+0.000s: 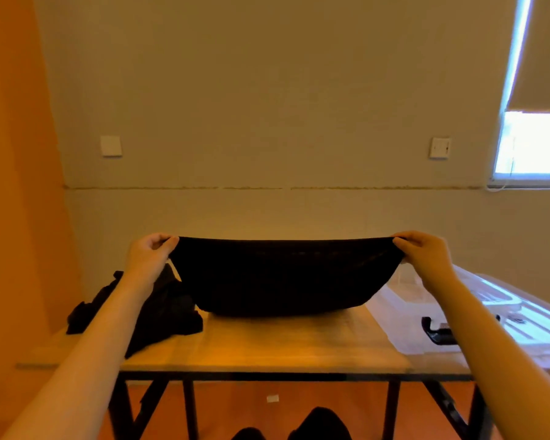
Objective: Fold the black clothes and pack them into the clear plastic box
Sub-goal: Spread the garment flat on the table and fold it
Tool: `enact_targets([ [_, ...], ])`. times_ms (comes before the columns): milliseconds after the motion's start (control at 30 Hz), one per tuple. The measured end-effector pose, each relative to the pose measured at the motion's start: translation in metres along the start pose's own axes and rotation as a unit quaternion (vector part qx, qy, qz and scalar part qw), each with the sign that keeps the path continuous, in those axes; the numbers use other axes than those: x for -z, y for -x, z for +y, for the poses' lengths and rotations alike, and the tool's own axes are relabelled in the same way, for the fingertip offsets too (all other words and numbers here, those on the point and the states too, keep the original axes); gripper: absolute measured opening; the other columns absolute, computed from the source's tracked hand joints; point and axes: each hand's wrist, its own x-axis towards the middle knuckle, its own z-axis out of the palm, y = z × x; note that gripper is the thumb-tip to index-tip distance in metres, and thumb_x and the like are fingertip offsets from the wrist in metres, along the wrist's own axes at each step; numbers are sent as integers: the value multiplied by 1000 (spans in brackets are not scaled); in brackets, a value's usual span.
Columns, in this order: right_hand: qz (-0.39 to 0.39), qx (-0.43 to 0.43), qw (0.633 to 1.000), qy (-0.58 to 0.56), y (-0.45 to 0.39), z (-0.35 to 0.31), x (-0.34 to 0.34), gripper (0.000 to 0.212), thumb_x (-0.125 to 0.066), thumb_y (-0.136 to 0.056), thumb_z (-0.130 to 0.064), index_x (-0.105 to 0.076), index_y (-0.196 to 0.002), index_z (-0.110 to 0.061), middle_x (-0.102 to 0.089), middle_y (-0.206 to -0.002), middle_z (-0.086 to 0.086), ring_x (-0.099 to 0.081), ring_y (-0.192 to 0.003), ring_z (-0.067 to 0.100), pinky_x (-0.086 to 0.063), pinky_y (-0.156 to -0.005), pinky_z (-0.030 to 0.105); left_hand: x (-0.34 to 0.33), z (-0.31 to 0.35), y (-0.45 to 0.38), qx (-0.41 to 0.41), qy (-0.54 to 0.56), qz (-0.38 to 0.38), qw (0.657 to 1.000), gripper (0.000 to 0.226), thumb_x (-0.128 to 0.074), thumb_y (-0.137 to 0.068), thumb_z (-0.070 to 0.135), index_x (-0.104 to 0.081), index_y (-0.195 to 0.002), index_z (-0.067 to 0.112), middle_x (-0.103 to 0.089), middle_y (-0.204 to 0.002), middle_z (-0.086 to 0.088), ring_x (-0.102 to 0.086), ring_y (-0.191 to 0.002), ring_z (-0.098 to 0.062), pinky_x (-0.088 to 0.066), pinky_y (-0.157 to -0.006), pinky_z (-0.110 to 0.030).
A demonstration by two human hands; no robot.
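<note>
One view only, from a wide-angle camera worn on the person's head. It faces forward and slightly down, toward the far wall (267, 106), with the counter (283, 341) crossing the lower half of the frame. Both forearms enter from the bottom corners and reach away from the lens; the left hand (150, 252) and right hand (426, 252) sit near mid-frame. The near counter edge and its frame legs lie close below. A window (534, 141) occupies the upper right edge. Straight lines bow toward the borders.
</note>
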Motion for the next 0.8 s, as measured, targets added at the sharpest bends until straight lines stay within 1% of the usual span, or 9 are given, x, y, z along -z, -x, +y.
enact_targets([
  [67,-10,-9,1000,-10,4,-2,11,13,-55,-89,-3,-67,-94,-4,-64,-80,7,-60,-74,17,-54,-63,17,3,5,12,-6,30,5,1000,16,-54,-94,15,-63,-81,17,-63,-82,-3,-60,-84,-20,-45,-77,-29],
  [133,-12,-10,1000,-22,7,-4,20,13,-55,-89,-4,-67,-94,-6,-65,-81,5,-61,-79,22,-52,-76,31,5,9,21,-15,49,16,999,15,-54,-94,15,-63,-82,16,-63,-82,-3,-60,-80,-19,-46,-73,-26],
  [200,-11,-2,999,-30,10,-6,25,12,-55,-90,-5,-66,-93,-8,-65,-82,5,-61,-82,24,-50,-80,35,6,11,27,-30,52,31,998,15,-54,-94,16,-63,-82,17,-63,-80,-2,-59,-79,-17,-45,-70,-25],
  [367,-13,11,999,-39,8,-10,25,13,-55,-90,-4,-66,-95,-8,-65,-79,1,-61,-76,16,-54,-68,22,5,11,28,-38,52,35,997,13,-54,-94,18,-63,-85,17,-62,-80,-1,-59,-81,-20,-45,-69,-26],
  [500,-13,-4,1000,-24,2,-2,14,13,-55,-90,-3,-66,-96,-7,-63,-77,2,-59,-73,15,-50,-74,30,-2,5,20,-8,61,31,998,12,-54,-94,19,-64,-87,17,-64,-86,-4,-61,-86,-22,-47,-75,-33],
  [567,-17,-5,1000,4,-2,8,2,14,-54,-90,-3,-66,-99,-5,-63,-79,5,-59,-75,21,-48,-81,36,-9,-3,15,10,48,24,999,13,-53,-95,19,-64,-88,16,-65,-87,-5,-62,-85,-21,-48,-75,-32],
  [633,-23,-12,999,42,-7,21,-14,17,-54,-91,-5,-67,-101,-1,-63,-87,9,-57,-84,25,-46,-85,37,-19,-17,10,25,28,26,999,14,-53,-95,19,-64,-89,15,-64,-87,-4,-61,-84,-19,-47,-71,-28],
  [700,-20,-21,997,78,-14,36,-32,17,-53,-92,-7,-67,-100,-1,-62,-89,8,-56,-87,24,-43,-80,33,-27,-35,2,39,12,35,999,13,-53,-95,18,-64,-89,13,-64,-86,-3,-60,-84,-19,-46,-72,-28],
  [800,-7,-51,991,124,-29,67,-59,17,-54,-91,-7,-68,-98,0,-61,-84,6,-57,-82,25,-39,-74,30,-40,-70,-17,71,-13,35,997,13,-54,-94,16,-65,-90,11,-63,-87,-4,-60,-87,-21,-47,-78,-33],
])
